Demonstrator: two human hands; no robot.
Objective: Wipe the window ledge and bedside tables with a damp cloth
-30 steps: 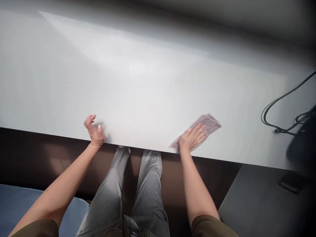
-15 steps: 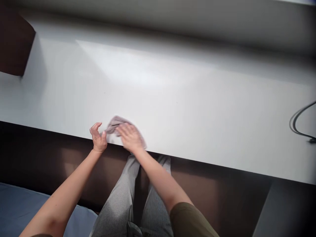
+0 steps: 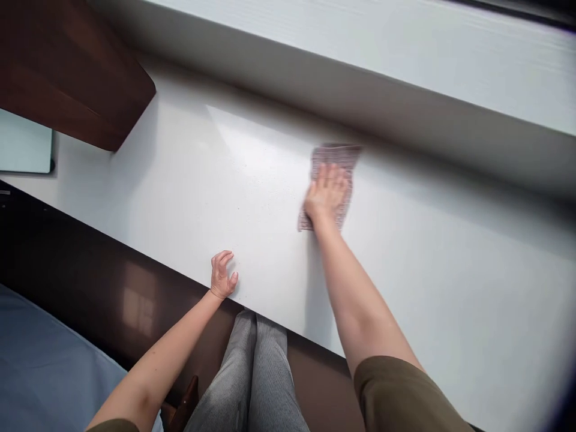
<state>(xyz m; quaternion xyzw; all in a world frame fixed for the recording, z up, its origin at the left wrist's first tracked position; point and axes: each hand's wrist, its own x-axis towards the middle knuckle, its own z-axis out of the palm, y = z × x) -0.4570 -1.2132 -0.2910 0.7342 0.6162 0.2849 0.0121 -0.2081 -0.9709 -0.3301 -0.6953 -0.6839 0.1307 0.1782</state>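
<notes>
The right hand (image 3: 326, 193) lies flat and wide, palm down, fingers spread, pressing a mauve checked cloth (image 3: 335, 157) against a white desktop (image 3: 189, 198). The cloth sits mostly under the palm, well back from the desk's front edge. Its far end shows past the fingertips at 12 o'clock, and a corner pokes out by the wrist at 7 o'clock. The left hand (image 3: 221, 276) is narrower, its fingers half curled, and it holds nothing. It rests on the desktop just beside the front edge, at 7 o'clock from the right hand and well apart from the cloth.

The person's striped grey trousers (image 3: 256, 372) show at 6 o'clock in the view, below the desk's dark brown front (image 3: 90, 288). An olive sleeve (image 3: 396, 390) covers the right upper arm at 5 o'clock. A dark wooden block (image 3: 72, 66) stands on the desktop at 10 o'clock, a white ledge (image 3: 360, 54) runs along 12 o'clock, and a blue surface (image 3: 45, 366) lies at 7 o'clock.
</notes>
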